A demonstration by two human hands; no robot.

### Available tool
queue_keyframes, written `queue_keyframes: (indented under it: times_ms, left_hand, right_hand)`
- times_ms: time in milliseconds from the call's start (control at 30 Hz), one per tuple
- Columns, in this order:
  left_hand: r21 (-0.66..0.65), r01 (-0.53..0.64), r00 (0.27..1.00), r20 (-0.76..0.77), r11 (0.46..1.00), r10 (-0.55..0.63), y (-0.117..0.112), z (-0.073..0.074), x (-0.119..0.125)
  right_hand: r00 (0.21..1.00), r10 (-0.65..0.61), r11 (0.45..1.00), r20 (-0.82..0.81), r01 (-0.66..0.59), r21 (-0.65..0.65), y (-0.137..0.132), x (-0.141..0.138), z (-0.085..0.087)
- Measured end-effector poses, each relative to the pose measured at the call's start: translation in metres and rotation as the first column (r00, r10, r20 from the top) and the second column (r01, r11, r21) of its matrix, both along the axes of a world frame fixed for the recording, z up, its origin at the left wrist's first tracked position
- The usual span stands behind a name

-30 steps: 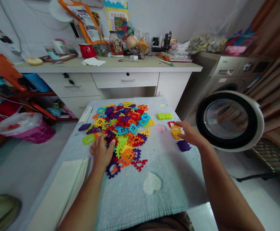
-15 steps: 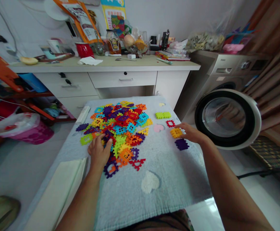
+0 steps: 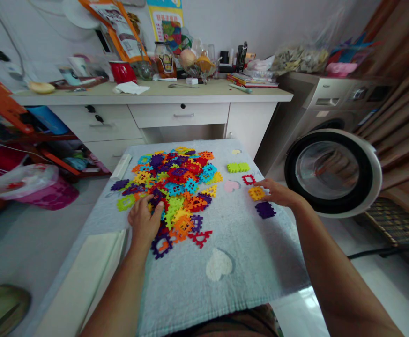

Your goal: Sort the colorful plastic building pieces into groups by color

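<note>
A heap of colourful interlocking plastic tiles (image 3: 176, 187) lies on a light blue towel (image 3: 225, 252) covering a small table. My left hand (image 3: 144, 221) rests on the heap's near left edge, fingers curled over a tile I cannot make out. My right hand (image 3: 278, 193) lies flat on the towel at the right, fingers stretched, touching a stack of yellow tiles (image 3: 256, 193). Around it sit a red tile (image 3: 249, 179), a purple stack (image 3: 265, 209) and a green stack (image 3: 238, 167).
A white desk with drawers (image 3: 179, 114), cluttered on top, stands behind the table. A washing machine with its round door (image 3: 330, 173) swung open is at the right. A folded cream cloth (image 3: 88, 276) lies at the table's near left. Bags and boxes crowd the floor at left.
My right hand has slid slightly left and settled by the yellow stack. My left hand's fingers have curled in on the heap. The view shifted a little.
</note>
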State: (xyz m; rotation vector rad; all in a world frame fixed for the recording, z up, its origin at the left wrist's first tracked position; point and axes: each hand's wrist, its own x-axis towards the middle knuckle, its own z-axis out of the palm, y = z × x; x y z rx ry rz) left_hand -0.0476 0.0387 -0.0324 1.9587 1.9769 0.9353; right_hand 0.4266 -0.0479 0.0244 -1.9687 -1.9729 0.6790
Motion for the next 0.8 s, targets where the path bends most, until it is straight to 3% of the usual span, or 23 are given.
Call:
queue_keyframes:
  times_ms: [167,333,500,600,800]
  left_hand:
    - [-0.001,0.008,1.0,-0.001,1.0,-0.008,0.0,0.003,0.0]
    - [0.005,0.011,1.0,-0.009,1.0,-0.011,-0.001,0.005,0.002]
    - [-0.008,0.002,1.0,-0.014,1.0,-0.002,-0.002,0.006,0.003]
    - [-0.018,0.002,1.0,-0.014,1.0,-0.002,-0.002,0.006,0.003]
    - [-0.034,0.001,1.0,-0.008,0.999,-0.001,-0.001,0.005,0.003]
  right_hand:
    - [0.998,-0.032,0.993,0.045,0.027,0.112,-0.004,-0.008,0.009]
    - [1.0,-0.019,0.959,-0.004,0.019,0.282,0.0,-0.054,0.012]
    - [0.994,0.11,0.958,-0.013,-0.102,0.266,0.017,-0.124,-0.007]
    - [0.995,0.099,0.957,0.0,-0.096,0.274,0.029,-0.156,-0.024]
    - [0.995,0.072,0.952,0.068,-0.089,0.292,0.038,-0.178,-0.04]
